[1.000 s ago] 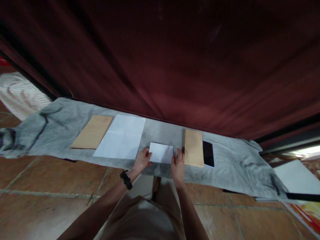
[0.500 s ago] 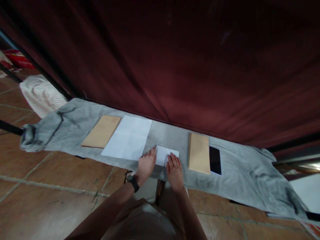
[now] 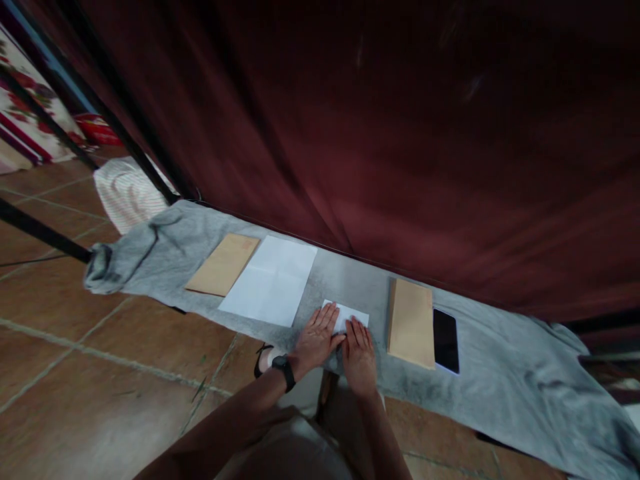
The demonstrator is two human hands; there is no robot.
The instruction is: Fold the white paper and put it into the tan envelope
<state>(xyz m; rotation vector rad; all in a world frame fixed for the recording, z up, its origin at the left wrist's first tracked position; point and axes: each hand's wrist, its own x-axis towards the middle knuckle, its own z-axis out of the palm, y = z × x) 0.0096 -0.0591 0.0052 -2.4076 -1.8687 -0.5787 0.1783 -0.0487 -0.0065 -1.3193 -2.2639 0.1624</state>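
A small folded sheet of white paper (image 3: 355,315) lies on the grey cloth in front of me, its lower part hidden under my hands. My left hand (image 3: 320,333) rests flat on its left side, fingers stretched out and thumb pointing to the right. On the right side of the paper my right hand (image 3: 359,350) also lies flat, its fingers extended. The two hands are close together, nearly touching at the left thumb. To the left lies a larger white sheet (image 3: 273,280) with faint creases, beside my left hand.
Left of the large sheet is a brown envelope (image 3: 225,263). A stack of brown envelopes (image 3: 413,323) lies to the right, with a dark-screened phone (image 3: 446,340) beside it. Grey cloth (image 3: 505,373) covers the narrow surface. A dark red curtain (image 3: 350,167) hangs behind.
My left hand has moved from the paper's left edge onto it and now lies flat. The right hand stays on the paper. The whole view has shifted slightly.
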